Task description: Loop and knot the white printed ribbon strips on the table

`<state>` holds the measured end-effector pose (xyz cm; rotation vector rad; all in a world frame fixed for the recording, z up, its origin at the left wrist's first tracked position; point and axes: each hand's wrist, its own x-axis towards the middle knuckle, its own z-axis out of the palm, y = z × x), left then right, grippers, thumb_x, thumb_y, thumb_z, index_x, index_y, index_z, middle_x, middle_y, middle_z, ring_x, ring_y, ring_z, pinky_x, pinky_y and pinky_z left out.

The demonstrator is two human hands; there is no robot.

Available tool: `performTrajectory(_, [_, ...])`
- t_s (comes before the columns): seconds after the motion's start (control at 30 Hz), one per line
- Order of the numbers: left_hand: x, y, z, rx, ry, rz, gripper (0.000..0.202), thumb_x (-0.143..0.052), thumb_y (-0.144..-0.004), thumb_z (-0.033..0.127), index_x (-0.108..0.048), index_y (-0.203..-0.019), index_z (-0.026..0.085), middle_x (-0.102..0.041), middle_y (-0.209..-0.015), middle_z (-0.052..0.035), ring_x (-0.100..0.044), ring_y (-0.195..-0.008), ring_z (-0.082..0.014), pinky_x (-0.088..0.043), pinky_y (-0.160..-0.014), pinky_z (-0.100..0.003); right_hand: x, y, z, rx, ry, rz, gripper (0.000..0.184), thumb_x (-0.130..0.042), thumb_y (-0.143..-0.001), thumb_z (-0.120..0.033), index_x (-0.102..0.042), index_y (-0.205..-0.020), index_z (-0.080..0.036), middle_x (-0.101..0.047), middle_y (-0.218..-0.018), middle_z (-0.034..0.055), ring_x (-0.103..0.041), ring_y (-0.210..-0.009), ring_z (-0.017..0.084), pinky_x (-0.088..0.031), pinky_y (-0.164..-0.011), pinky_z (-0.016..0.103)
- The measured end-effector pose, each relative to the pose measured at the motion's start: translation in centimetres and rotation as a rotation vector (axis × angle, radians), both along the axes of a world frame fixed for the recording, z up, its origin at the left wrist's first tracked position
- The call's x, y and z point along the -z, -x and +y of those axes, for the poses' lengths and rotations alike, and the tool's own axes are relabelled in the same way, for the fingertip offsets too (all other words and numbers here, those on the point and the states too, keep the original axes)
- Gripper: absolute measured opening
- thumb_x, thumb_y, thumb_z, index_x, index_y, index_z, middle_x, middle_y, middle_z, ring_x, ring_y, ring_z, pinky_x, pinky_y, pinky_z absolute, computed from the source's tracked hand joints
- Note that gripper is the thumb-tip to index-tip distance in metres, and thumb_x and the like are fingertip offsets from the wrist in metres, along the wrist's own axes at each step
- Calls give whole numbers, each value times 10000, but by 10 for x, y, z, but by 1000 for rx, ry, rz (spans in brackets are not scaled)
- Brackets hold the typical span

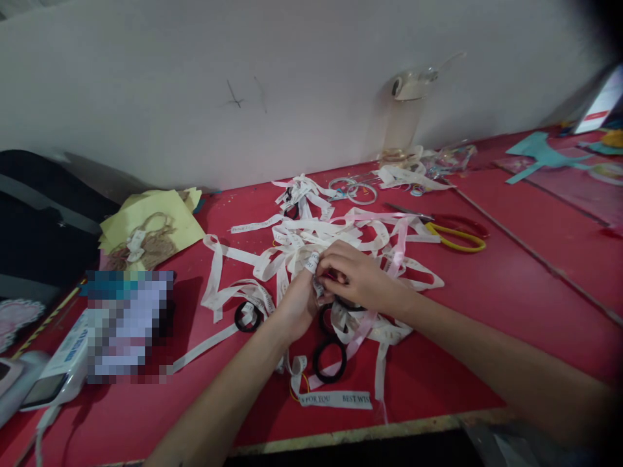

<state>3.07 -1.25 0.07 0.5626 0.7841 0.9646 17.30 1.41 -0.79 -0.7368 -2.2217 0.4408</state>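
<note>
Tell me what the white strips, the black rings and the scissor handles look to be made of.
White strips: likely satin or printed fabric ribbon; they curl limply and carry lettering. Black rings: matte, possibly elastic hair ties or rubber; no shine shows. Scissors: handles look like glossy yellow and red plastic, blades dull metal. Both hands pinch ribbon.

Dim even light, dark warped corners
</note>
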Motion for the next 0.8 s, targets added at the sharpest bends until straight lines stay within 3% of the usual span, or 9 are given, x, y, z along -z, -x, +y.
performTrajectory(0.2, [1,0,-1,-52,-8,-22,255,-647,-791,413,-576,-790,168,-536,-694,44,-469,-550,-50,-358,-474,-153,-1,2,-3,54,-126,-78,70,-564,-871,-166,-591,-931,-192,-606,-971,74,-533,-967,215,-461,-853,366])
performTrajectory(0.43, [6,0,0,-51,10,39,250,-643,-790,413,-569,-800,173,-499,-623,54,-438,-517,-64,-362,-482,-177,-2,3,-2,68,-95,-131,92,-602,-788,-127,-542,-828,-184,-579,-868,54,-518,-874,207,-457,-789,341])
performTrajectory(0.8, [4,-7,-2,-86,-6,25,195,-625,-786,358,-604,-810,166,-584,-694,8,-579,-777,-142,-460,-679,-224,-5,1,-8,49,-404,-91,109,-506,-831,-93,-567,-880,-169,-593,-939,90,-521,-946,224,-473,-841,385])
